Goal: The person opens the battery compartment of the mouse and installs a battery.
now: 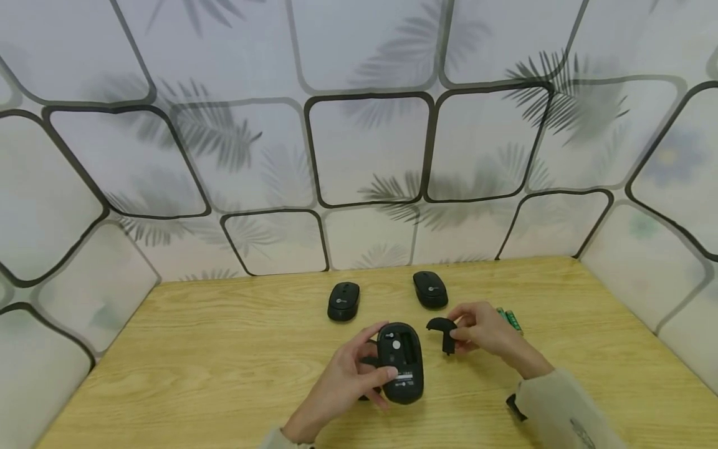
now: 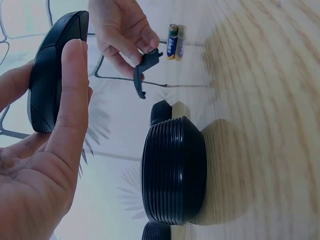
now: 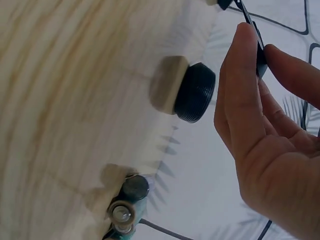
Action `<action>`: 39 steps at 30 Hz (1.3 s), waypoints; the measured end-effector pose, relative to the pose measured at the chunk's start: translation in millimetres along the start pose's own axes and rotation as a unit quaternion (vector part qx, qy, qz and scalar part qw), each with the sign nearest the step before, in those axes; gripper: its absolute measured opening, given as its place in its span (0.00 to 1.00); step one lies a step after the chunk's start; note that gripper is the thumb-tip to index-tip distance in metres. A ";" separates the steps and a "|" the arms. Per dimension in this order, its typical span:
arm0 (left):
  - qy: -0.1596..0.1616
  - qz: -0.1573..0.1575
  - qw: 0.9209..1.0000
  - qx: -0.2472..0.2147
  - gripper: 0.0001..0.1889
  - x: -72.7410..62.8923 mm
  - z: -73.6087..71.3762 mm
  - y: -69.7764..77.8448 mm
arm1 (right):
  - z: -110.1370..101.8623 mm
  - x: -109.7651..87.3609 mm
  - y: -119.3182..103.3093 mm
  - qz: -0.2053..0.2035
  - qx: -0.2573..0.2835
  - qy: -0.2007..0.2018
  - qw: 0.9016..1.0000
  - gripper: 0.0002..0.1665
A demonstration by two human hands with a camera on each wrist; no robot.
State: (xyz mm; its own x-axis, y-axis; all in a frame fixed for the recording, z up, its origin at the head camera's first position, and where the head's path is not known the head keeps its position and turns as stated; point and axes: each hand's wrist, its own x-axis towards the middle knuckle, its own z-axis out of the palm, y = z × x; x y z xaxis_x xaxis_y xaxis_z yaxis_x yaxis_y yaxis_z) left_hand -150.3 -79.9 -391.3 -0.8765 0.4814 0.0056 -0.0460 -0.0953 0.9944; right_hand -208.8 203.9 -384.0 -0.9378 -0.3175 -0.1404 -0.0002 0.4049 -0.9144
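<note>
My left hand (image 1: 348,374) holds a black computer mouse (image 1: 401,362) with its underside toward the head camera. The battery slot on that underside is uncovered and looks dark inside. To its right, my right hand (image 1: 485,333) pinches a T-shaped black battery cover (image 1: 445,333) between thumb and fingers, apart from the mouse. The left wrist view shows the held mouse (image 2: 45,75) edge-on, above the table. Another black mouse (image 2: 172,172) lies on the table beneath, mostly hidden by the left hand in the head view.
Two more black mice, one left (image 1: 343,301) and one right (image 1: 430,289), lie toward the back of the wood-grain table (image 1: 196,362). Several green batteries (image 1: 509,320) lie beyond the right hand. A patterned fabric wall (image 1: 370,149) rises behind the table.
</note>
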 end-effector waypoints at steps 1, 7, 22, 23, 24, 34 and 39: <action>0.000 0.000 1.000 -0.001 0.38 0.1 0.1 -0.1 | -0.5 0.7 1.1 0.003 -0.005 0.001 1.000 0.17; -0.006 0.005 1.000 -0.004 0.39 0.6 0.0 -0.8 | -1.7 6.5 8.8 0.015 -0.030 -0.001 0.999 0.13; -0.006 0.006 1.000 -0.001 0.38 -0.8 -0.6 0.7 | -8.1 11.8 9.4 0.010 -0.108 0.014 0.994 0.08; -0.005 0.006 1.000 0.001 0.38 -0.8 -0.5 0.8 | -9.5 11.3 8.9 0.009 -0.113 0.021 0.993 0.08; -0.005 0.006 1.000 0.002 0.38 -0.7 -0.6 0.8 | -11.2 10.7 8.5 0.007 -0.117 0.025 0.993 0.08; -0.008 0.002 1.000 -0.001 0.38 0.3 -0.4 1.1 | -41.7 3.3 7.7 0.005 -0.132 0.041 0.990 0.12; -0.007 0.001 1.000 0.000 0.38 0.1 -1.3 0.8 | -55.6 0.8 11.0 0.015 -0.146 0.046 0.988 0.13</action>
State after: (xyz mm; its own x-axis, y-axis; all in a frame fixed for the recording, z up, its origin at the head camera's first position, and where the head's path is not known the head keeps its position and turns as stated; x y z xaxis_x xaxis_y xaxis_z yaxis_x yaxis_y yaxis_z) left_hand -151.0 -81.0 -390.7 -0.8695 0.4938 0.0091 -0.0445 -0.0966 0.9943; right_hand -228.8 255.8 -373.0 -0.9667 -0.2269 -0.1181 -0.0588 0.6467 -0.7604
